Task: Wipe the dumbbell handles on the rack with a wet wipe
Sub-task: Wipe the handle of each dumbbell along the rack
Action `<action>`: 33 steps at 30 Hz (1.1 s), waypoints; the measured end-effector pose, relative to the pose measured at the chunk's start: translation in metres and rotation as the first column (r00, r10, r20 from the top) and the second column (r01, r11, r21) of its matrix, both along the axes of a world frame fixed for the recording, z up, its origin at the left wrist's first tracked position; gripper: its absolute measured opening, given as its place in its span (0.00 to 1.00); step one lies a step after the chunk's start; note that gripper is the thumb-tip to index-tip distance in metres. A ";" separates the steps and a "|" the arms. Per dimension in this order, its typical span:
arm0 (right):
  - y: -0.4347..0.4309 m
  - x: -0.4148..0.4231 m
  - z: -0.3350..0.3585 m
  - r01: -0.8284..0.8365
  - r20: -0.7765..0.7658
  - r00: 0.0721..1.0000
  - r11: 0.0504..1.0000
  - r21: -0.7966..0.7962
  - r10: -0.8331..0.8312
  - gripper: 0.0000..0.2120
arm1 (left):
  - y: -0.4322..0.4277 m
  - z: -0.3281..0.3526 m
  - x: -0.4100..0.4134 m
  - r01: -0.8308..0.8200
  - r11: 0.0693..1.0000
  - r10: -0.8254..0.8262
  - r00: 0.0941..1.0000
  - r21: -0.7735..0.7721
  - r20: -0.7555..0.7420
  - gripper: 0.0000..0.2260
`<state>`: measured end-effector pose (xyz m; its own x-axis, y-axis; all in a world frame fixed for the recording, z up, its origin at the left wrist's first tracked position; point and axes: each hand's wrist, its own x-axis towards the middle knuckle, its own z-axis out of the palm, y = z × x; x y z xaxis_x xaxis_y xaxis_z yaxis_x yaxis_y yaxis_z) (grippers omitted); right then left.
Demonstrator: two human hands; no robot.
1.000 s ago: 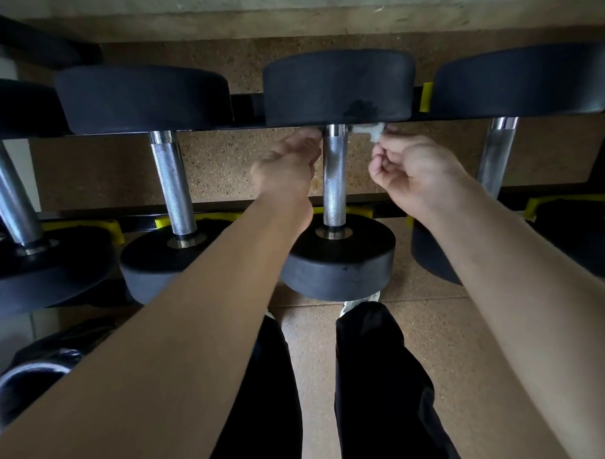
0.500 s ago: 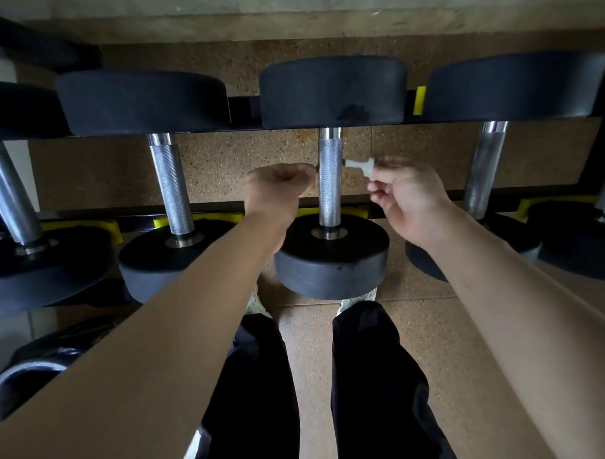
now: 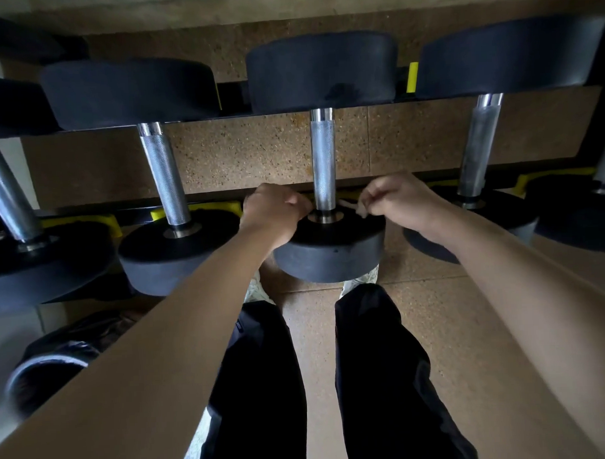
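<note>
Item 1: rack (image 3: pixel 132 216), black rails with yellow cradles, carrying a row of black-headed dumbbells that span from its back rail to its front rail.

Item 2: centre dumbbell handle (image 3: pixel 322 160), knurled chrome, running from the far head down to the near head at the front edge of the rack.

Item 3: wet wipe (image 3: pixel 351 206), a thin white strip, low at the foot of the centre dumbbell handle, just above the near head. It runs from the handle's right side to my right hand.

Item 4: right hand (image 3: pixel 396 205), fingers curled, fingertips pinching the end of the wet wipe, just right of the handle.

Item 5: left hand (image 3: pixel 273 213), fingers curled in, knuckles close to the handle's left side at the same low level. I cannot tell whether it holds the other end of the wipe.

Item 6: neighbouring dumbbells, one handle to the left (image 3: pixel 163 175), one to the right (image 3: pixel 476 147), another at the far left edge (image 3: pixel 5 195). All are bare and untouched by my hands.

Item 7: floor (image 3: pixel 434 310), speckled brown tile, beneath the rack.

Item 8: my black trousers (image 3: pixel 258 385) and pale patterned shoes (image 3: pixel 361 278), partly under the near head.
</note>
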<state>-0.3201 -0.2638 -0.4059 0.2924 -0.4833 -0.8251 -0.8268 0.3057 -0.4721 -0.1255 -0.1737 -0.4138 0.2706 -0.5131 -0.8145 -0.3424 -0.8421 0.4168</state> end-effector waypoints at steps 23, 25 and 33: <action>0.011 0.030 0.004 -0.280 -0.100 0.959 0.940 -0.197 0.265 0.09 | 0.012 0.042 0.024 0.203 0.970 -0.233 0.935 -0.135 -0.267 0.06; 0.020 0.029 0.012 -0.160 -0.074 0.987 0.929 -0.334 0.144 0.09 | 0.024 0.053 0.032 0.098 0.979 -0.157 0.923 -0.181 -0.350 0.08; 0.066 0.070 0.047 -0.120 0.290 0.927 0.923 -0.367 0.236 0.19 | 0.054 0.086 0.049 -0.473 0.867 0.288 0.730 -0.155 -0.620 0.04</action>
